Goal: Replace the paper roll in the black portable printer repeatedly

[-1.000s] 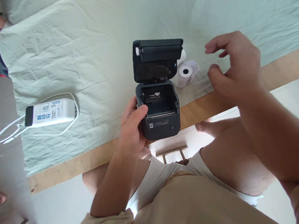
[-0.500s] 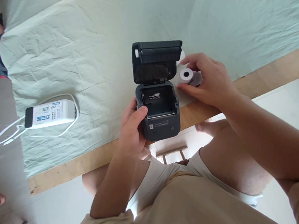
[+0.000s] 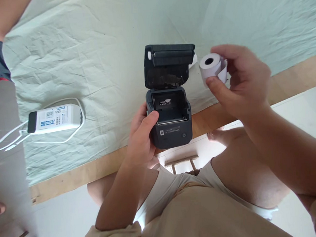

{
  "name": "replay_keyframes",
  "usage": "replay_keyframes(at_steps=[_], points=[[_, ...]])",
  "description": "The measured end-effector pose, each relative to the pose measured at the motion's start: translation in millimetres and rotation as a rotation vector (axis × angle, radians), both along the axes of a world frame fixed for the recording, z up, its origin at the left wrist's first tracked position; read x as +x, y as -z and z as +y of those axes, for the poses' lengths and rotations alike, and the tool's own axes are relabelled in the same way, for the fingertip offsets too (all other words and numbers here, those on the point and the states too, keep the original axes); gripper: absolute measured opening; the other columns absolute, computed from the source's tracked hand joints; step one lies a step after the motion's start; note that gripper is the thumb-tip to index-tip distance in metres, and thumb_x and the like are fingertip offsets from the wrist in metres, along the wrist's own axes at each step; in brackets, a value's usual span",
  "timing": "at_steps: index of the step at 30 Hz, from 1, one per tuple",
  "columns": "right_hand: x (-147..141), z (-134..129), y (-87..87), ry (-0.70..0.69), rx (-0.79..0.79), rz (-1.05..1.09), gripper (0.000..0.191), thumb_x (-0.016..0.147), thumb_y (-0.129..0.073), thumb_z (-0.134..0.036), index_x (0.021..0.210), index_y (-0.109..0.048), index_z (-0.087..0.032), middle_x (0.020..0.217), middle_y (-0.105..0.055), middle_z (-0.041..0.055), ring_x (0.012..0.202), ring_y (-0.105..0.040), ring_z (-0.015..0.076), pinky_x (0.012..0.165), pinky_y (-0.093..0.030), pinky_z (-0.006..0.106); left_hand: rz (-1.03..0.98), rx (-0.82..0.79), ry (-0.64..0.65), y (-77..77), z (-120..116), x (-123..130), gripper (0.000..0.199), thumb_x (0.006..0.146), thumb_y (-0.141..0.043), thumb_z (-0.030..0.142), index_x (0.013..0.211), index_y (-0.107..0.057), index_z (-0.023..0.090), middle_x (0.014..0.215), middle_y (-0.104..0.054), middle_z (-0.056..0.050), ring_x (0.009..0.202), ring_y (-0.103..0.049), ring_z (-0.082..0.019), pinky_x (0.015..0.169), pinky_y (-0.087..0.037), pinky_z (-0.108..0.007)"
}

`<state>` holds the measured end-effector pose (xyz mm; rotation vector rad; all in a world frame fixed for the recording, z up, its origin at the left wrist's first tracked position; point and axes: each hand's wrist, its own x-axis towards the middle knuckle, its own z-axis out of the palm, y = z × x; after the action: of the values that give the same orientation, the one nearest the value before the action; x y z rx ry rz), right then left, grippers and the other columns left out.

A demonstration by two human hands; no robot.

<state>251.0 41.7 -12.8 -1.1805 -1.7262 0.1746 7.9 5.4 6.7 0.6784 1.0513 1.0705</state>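
Note:
A dark label printer [image 3: 172, 132] stands at the table's front edge with its lid [image 3: 167, 65] swung up, so its hollow paper bay shows. My left hand [image 3: 143, 134] is closed around the printer's left side, thumb on the rim of the bay. To the right of the printer, my right hand [image 3: 241, 76] pinches a white paper roll [image 3: 209, 69] between thumb and fingers. The roll has a dark core, and a loose end of paper curls off its right side. Another white piece [image 3: 193, 60] is partly hidden behind the raised lid.
A white power strip [image 3: 56, 118] with cables lies on the pale green cloth [image 3: 102, 57] at the left. Another person's arm [image 3: 2, 15] reaches in at the top left corner. The wooden table edge [image 3: 78, 174] runs along the front; a stool [image 3: 181, 161] shows below it.
My right hand has lifted the paper roll and carried it to the right, away from the printer. The other person's arm has come further into view. My left hand stays on the printer.

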Motion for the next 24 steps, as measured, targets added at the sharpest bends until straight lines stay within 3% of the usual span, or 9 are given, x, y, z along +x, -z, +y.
replay_keyframes(at_steps=[4, 7, 10, 15, 20, 24], points=[[-22.8, -20.4, -11.9, -0.079, 0.001, 0.085, 0.03, 0.095, -0.081, -0.043, 0.118, -0.065, -0.032, 0.109, -0.08, 0.0016, 0.091, -0.078, 0.0239, 0.075, -0.061, 0.042, 0.005, -0.015, 0.019, 1.9, -2.1, -1.6, 0.039, 0.086, -0.091, 0.047, 0.11, -0.075, 0.021, 0.084, -0.076, 0.0, 0.065, -0.073, -0.015, 0.053, -0.059, -0.021], [-40.8, -26.1, -17.6, -0.215, 0.075, 0.001, 0.027, 0.092, -0.082, -0.024, 0.109, -0.062, -0.029, 0.111, -0.086, 0.0005, 0.088, -0.082, 0.021, 0.076, -0.062, 0.039, 0.011, 0.022, 0.024, 3.3, -4.0, -3.7, 0.042, 0.083, -0.096, 0.039, 0.115, -0.077, 0.021, 0.092, -0.079, 0.0, 0.073, -0.075, -0.013, 0.062, -0.062, -0.019], [-51.0, -20.9, -18.3, -0.219, 0.168, -0.074, 0.028, 0.091, -0.076, -0.011, 0.107, -0.06, -0.028, 0.106, -0.087, -0.0018, 0.086, -0.082, 0.0187, 0.074, -0.061, 0.036, 0.035, 0.008, 0.054, 1.1, -4.6, -5.0, 0.047, 0.079, -0.098, 0.041, 0.116, -0.076, 0.021, 0.09, -0.078, 0.0, 0.07, -0.074, -0.014, 0.057, -0.06, -0.019], [-50.6, -12.6, -14.3, -0.187, 0.082, -0.168, 0.024, 0.091, -0.069, -0.006, 0.102, -0.065, -0.026, 0.099, -0.086, -0.0017, 0.087, -0.081, 0.0195, 0.074, -0.055, 0.037, 0.05, -0.052, 0.076, -4.6, -3.2, -5.3, 0.061, 0.074, -0.101, 0.047, 0.12, -0.072, 0.021, 0.095, -0.078, -0.002, 0.072, -0.074, -0.016, 0.058, -0.063, -0.022], [-46.6, -12.9, -13.2, -0.266, 0.042, -0.173, 0.022, 0.089, -0.066, -0.005, 0.095, -0.065, -0.026, 0.113, -0.086, -0.0028, 0.098, -0.082, 0.0197, 0.081, -0.056, 0.036, 0.051, -0.044, 0.076, -2.2, -2.7, -4.6, 0.055, 0.076, -0.098, 0.045, 0.118, -0.072, 0.022, 0.093, -0.076, -0.002, 0.073, -0.073, -0.016, 0.057, -0.06, -0.022], [-44.6, -16.1, -16.6, -0.31, 0.095, -0.152, 0.023, 0.09, -0.068, -0.004, 0.092, -0.064, -0.026, 0.105, -0.084, -0.0013, 0.088, -0.077, 0.0191, 0.077, -0.056, 0.037, 0.046, -0.022, 0.065, -1.6, -3.2, -3.5, 0.052, 0.076, -0.097, 0.046, 0.115, -0.073, 0.021, 0.091, -0.076, -0.001, 0.073, -0.071, -0.016, 0.06, -0.059, -0.023]])
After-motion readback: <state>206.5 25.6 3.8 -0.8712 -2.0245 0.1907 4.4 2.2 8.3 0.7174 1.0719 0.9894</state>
